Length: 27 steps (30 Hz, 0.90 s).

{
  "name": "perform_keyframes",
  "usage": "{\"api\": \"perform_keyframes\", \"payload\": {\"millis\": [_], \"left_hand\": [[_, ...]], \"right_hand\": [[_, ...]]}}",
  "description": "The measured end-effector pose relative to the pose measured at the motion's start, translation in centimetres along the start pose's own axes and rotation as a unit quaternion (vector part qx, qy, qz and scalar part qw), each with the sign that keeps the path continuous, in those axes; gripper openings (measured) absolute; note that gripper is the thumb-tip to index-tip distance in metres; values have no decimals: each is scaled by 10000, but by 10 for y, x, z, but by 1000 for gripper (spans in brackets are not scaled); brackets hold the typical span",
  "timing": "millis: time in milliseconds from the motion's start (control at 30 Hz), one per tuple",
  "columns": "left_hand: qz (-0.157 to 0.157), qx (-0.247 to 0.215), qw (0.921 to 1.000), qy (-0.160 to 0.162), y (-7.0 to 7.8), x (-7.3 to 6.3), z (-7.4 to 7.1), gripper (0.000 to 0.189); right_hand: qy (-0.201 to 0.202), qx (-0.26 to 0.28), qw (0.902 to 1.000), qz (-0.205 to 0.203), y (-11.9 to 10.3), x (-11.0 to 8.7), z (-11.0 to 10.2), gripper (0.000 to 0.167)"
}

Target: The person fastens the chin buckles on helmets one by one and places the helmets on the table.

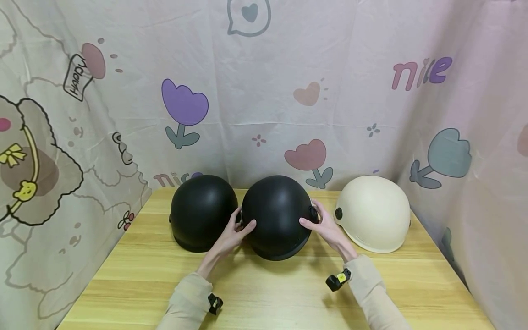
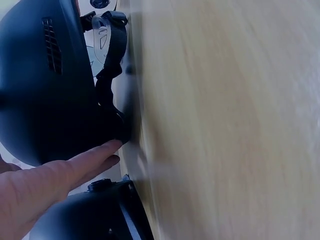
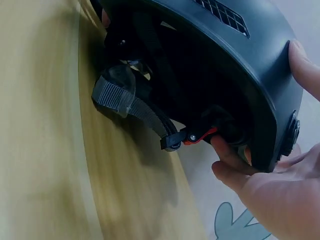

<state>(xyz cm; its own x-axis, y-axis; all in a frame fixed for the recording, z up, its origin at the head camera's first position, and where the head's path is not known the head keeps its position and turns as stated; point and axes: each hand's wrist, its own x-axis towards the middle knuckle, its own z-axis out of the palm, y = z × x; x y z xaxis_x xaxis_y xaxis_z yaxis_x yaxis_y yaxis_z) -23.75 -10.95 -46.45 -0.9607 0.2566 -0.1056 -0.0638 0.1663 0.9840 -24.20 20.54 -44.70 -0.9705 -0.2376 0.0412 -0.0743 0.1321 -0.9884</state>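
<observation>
In the head view a black helmet point(image 1: 276, 215) is held between both hands at the middle of the table. My left hand point(image 1: 231, 234) grips its left side, thumb on the shell; the left wrist view shows its fingers point(image 2: 90, 160) along the lower rim. My right hand point(image 1: 327, 228) holds the other side. In the right wrist view its fingers point(image 3: 235, 167) reach under the rim and its thumb point(image 3: 304, 67) lies on the shell. A chin strap point(image 3: 132, 102) with a red-edged clip point(image 3: 200, 136) hangs from the tilted helmet, close over the table.
Another black helmet point(image 1: 204, 213) stands to the left, close beside my left hand. On the right is a cream helmet point(image 1: 373, 213) with a black side knob. The wooden table point(image 1: 272, 298) ends at a patterned cloth backdrop point(image 1: 255, 91).
</observation>
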Motion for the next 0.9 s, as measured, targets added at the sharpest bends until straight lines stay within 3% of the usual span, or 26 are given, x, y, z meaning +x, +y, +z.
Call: {"api": "perform_keyframes", "payload": {"millis": [333,900], "left_hand": [[-82,-45,10000,16,-4,3,0,92],[63,-133,9999,-82,-11,6,-4,94]], "right_hand": [[-331,-304,9989,-167,13,-1,-6,104],[-476,-149,9987,-59,28,6,-10,105]]}}
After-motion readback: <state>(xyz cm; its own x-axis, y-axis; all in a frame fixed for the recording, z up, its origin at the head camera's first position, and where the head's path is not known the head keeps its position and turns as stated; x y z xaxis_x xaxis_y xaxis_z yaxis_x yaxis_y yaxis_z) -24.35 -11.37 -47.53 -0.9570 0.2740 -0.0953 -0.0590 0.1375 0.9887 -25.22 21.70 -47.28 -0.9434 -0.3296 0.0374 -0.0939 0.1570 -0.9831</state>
